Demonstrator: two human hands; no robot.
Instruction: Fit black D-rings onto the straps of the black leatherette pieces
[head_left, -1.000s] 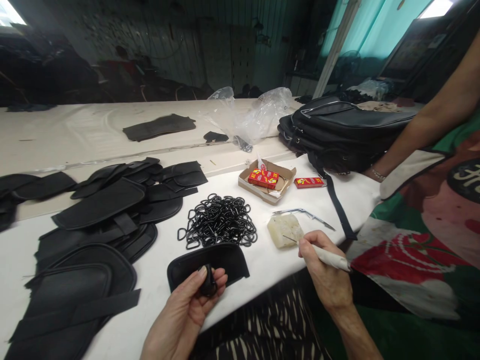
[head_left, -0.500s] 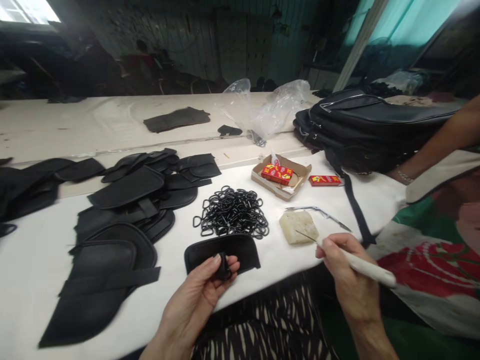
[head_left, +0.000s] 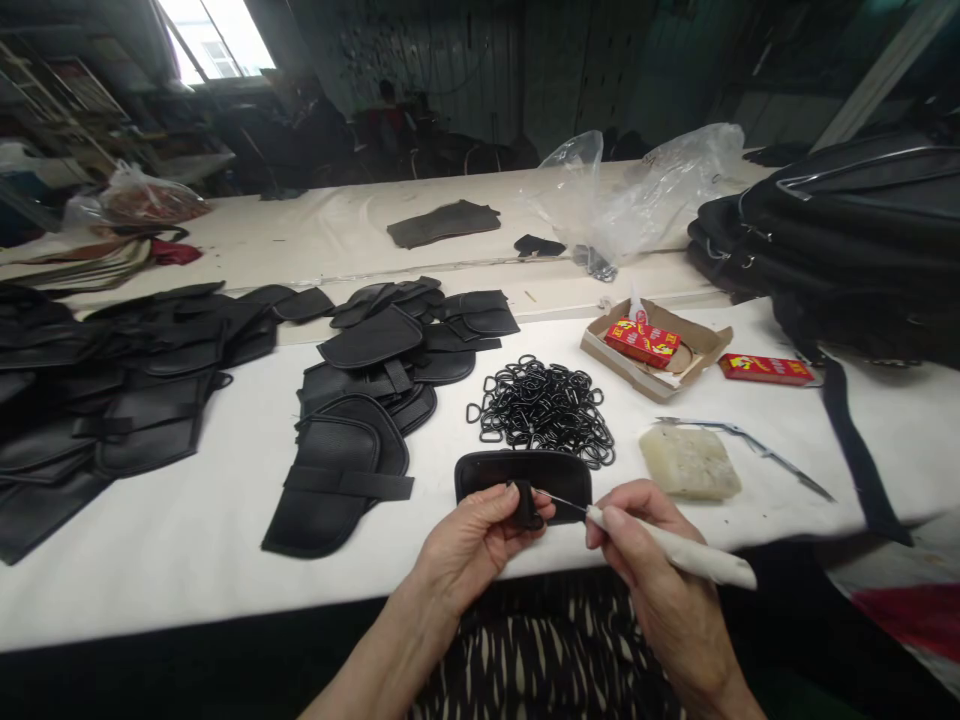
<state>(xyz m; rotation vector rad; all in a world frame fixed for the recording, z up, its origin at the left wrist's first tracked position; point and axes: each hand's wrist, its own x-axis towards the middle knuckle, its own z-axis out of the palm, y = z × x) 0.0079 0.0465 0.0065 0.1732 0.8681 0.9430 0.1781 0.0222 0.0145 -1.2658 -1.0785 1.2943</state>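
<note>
My left hand (head_left: 480,535) pinches a folded black strap (head_left: 524,503) between thumb and fingers. The strap belongs, as far as I can see, to a black padded flap (head_left: 555,470) lying at the table's front edge. My right hand (head_left: 649,545) grips the thick white handle of an awl (head_left: 686,555). Its thin needle points left, and its tip reaches the strap beside my left fingertips; whether it pierces the strap is too small to tell. Just behind the flap lies a heap of black D-rings (head_left: 547,410). A yellowish block of wax (head_left: 688,463) sits to the right.
Stacks of black flaps (head_left: 337,480) spread over the left side. Thread snips (head_left: 750,440), a cardboard tray (head_left: 619,370) holding a red box, and another red box (head_left: 769,369) lie right. A black bag (head_left: 840,240) and a clear plastic bag (head_left: 645,200) stand behind.
The awl has moved left from over the wax block to the strap in my left hand. My view has turned left, and the co-worker's arm is out of sight.
</note>
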